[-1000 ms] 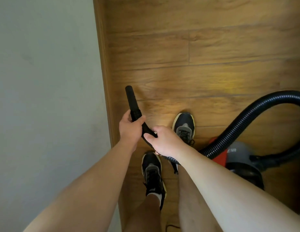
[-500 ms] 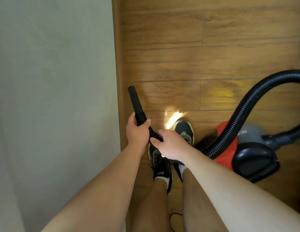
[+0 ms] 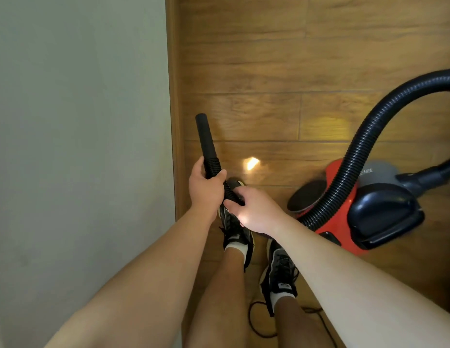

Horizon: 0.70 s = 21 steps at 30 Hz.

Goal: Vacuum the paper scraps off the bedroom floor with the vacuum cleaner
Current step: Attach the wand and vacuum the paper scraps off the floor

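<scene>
Both hands hold the black vacuum hose near its end. My left hand (image 3: 206, 189) grips it just behind the smooth black nozzle tube (image 3: 205, 139), which points up and away over the wooden floor (image 3: 269, 71). My right hand (image 3: 254, 209) grips the ribbed hose a little lower. The ribbed hose (image 3: 354, 156) loops from my hands to the right and arches back to the red and dark grey vacuum cleaner (image 3: 369, 209), which stands on the floor at the right. No paper scraps show in this view.
A pale wall (image 3: 80, 146) with a wooden skirting board (image 3: 172, 96) fills the left side. My two feet in black shoes (image 3: 279, 272) stand below my hands. A black power cord (image 3: 254, 322) lies on the floor behind them.
The view has shifted so the vacuum cleaner shows more fully at the right. My feet have stepped, one now behind the other. Both hands keep the same hold on the hose.
</scene>
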Available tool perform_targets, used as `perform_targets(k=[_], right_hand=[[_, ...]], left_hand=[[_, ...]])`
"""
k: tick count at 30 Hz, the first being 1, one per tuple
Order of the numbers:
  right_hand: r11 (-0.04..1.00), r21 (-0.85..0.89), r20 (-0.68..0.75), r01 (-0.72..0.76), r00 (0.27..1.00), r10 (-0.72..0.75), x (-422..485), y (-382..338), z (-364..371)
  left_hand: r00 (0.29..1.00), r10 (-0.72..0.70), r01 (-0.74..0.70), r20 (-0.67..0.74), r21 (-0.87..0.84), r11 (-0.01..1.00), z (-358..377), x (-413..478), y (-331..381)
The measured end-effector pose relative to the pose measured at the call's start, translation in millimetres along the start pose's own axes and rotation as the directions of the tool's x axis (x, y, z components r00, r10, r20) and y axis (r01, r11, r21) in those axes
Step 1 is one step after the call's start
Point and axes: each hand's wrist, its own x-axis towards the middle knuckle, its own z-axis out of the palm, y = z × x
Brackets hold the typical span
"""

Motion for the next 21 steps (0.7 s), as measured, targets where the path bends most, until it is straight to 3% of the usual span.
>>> perform_targets(k=[10, 16, 21], right_hand=[[0.999, 0.014, -0.060, 0.042, 0.997, -0.041, -24, 32, 5], [0.975, -0.205, -0.172, 0.082, 0.978, -0.118, -45, 44, 2], [0.989, -0.121, -0.292, 0.080, 0.950, -0.112, -63, 64, -3]], left_hand=[[0.999, 0.030, -0.030, 0.018, 0.006, 1.000, 10, -27, -17], [0.998, 0.045, -0.045, 0.032, -0.001, 0.999, 18, -38, -23], [0.998, 0.059, -0.060, 0.030, 0.031, 0.998, 23, -41, -22]])
